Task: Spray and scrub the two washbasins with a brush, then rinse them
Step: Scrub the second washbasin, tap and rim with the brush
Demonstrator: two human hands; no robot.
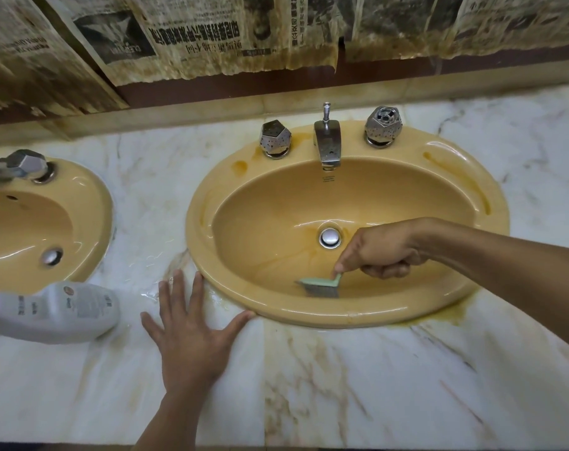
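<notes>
Brush [320, 284] gripped under right hand [384, 252], inside washbasin [276, 307]

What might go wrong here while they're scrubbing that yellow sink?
1. The left hand leans flat on the marble counter, which looks wet beside it; it might slip.
2. The spray bottle sits close beside that hand, so a slip could knock it.
3. The right hand holds the green brush low in the right washbasin; the stains along its rim may get missed.
</notes>
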